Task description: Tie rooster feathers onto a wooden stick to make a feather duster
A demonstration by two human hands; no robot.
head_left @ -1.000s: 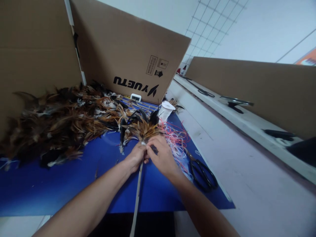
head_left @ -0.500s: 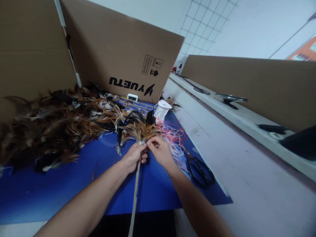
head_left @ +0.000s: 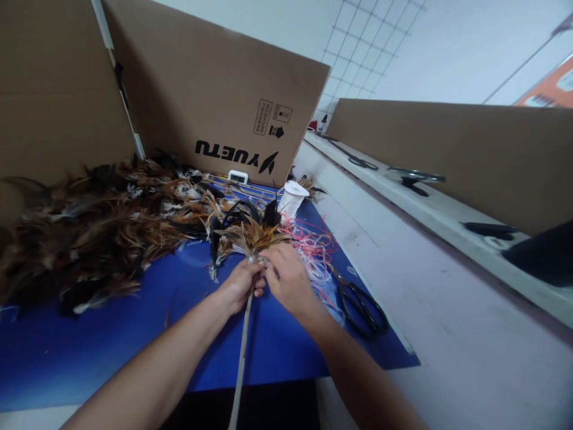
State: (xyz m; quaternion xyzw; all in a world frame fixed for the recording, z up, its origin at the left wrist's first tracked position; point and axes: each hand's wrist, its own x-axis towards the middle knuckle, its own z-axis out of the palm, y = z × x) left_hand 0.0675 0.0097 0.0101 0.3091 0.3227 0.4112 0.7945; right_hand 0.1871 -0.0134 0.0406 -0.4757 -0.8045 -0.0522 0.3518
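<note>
My left hand (head_left: 244, 282) is closed around the upper end of a thin wooden stick (head_left: 242, 364), whose lower part runs down past the table's front edge. At that end a tuft of brown and black feathers (head_left: 255, 235) fans out away from me. My right hand (head_left: 289, 275) is at the base of the feathers, thumb and fingers bent together beside my left thumb. Something small and pale shows at its fingertips; I cannot make out what it is.
A large heap of loose feathers (head_left: 102, 233) covers the left of the blue table mat (head_left: 156, 334). At right lie tangled pink and white plastic strips (head_left: 316, 254) and black-handled scissors (head_left: 362, 310). Behind stand a white spool (head_left: 292, 200), a small digital display (head_left: 237, 177) and cardboard panels (head_left: 215, 89).
My right hand has turned over and its fingers have spread more across the feather base. The left hand keeps its grip on the stick. The view has shifted slightly.
</note>
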